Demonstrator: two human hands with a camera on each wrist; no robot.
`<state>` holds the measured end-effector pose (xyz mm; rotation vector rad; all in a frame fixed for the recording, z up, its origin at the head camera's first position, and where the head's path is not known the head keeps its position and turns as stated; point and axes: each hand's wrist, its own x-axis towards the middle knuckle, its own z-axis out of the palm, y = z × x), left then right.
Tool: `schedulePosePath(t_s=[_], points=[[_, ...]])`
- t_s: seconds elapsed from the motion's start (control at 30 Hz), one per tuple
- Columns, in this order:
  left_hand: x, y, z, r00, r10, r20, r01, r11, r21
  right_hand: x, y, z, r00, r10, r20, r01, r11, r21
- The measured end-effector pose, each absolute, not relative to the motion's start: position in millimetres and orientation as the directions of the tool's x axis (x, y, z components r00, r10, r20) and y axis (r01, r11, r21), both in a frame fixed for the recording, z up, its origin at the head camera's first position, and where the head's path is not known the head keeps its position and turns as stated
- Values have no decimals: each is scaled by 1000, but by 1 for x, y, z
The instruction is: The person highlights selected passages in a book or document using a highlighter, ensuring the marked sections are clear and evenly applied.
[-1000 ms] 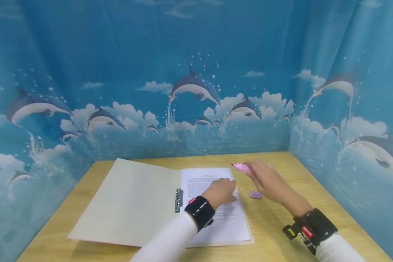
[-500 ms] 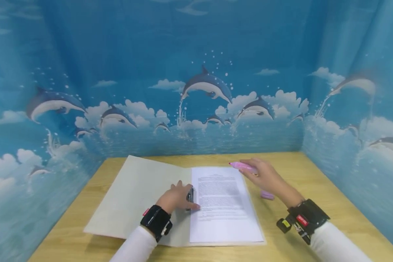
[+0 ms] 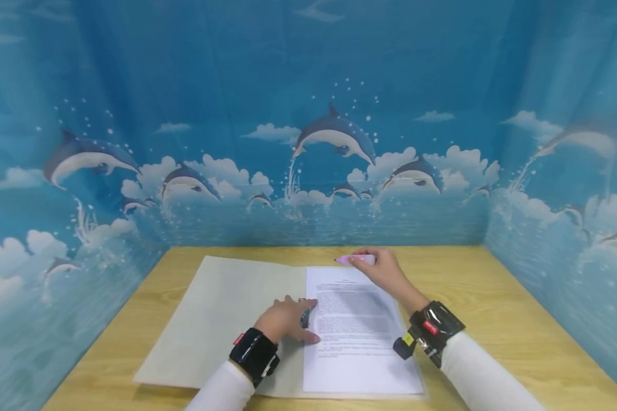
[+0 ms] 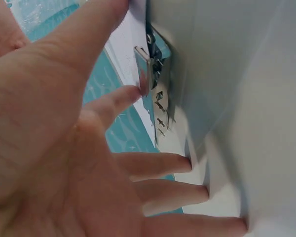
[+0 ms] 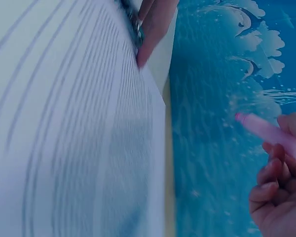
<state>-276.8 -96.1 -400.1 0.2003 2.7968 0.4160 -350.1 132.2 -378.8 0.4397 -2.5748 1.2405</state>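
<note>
A pale folder (image 3: 221, 308) lies spread on the table, with printed paper (image 3: 360, 371) on its right side. At the fold sits a metal clip (image 3: 305, 318), partly covered by my left hand (image 3: 284, 321). That hand has its fingers spread; the thumb and index finger reach the paper's left edge, and in the left wrist view other fingertips (image 4: 200, 192) touch the folder beside the clip. My right hand (image 3: 388, 273) holds an uncapped pink highlighter (image 3: 361, 260) above the page's top edge, tip pointing left. The right wrist view shows the highlighter (image 5: 266, 131) gripped by thumb and fingers.
The wooden table (image 3: 473, 297) extends to both sides of the folder. A blue dolphin-print curtain (image 3: 236, 222) encloses the back and sides. The pink cap seen earlier is out of sight now.
My left hand has moved left off the page to the clip and spread its fingers. My right hand, still holding the highlighter, has shifted left over the top of the paper.
</note>
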Motion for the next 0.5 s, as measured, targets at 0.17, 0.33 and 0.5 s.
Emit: schedulePosePath(t_s=[0.17, 0.33, 0.5], points=[[-277, -95, -399, -945, 203, -257, 127, 951, 284, -365, 112, -396, -965, -35, 259, -243, 492, -836], [-279, -93, -401, -942, 215, -258, 144, 953, 267, -375, 97, -413, -960, -59, 274, -268, 480, -835], [-280, -91, -404, -938, 190, -289, 116, 959, 257, -379, 86, -421, -924, -110, 367, -368, 519, -772]])
